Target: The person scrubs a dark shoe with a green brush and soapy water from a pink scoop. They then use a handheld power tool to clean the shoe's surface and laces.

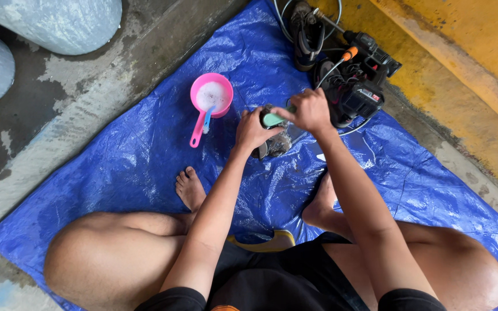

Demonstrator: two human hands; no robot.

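Scrubbing a shoe over the blue tarp (pixel 145 167)

The left hand (pixel 253 131) is gripping the grey shoe (pixel 276 143) just above the tarp, while the right hand (pixel 309 110) — fingers closed round a green-handled brush (pixel 272 119) — is working it; the soapy pink scoop (pixel 210 99) is sitting near for re-wetting.

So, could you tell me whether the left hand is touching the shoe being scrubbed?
Touching. The head view shows the left hand wrapped over the dark shoe, fingers pressed on its top, while the right hand holds a green-handled brush against it.
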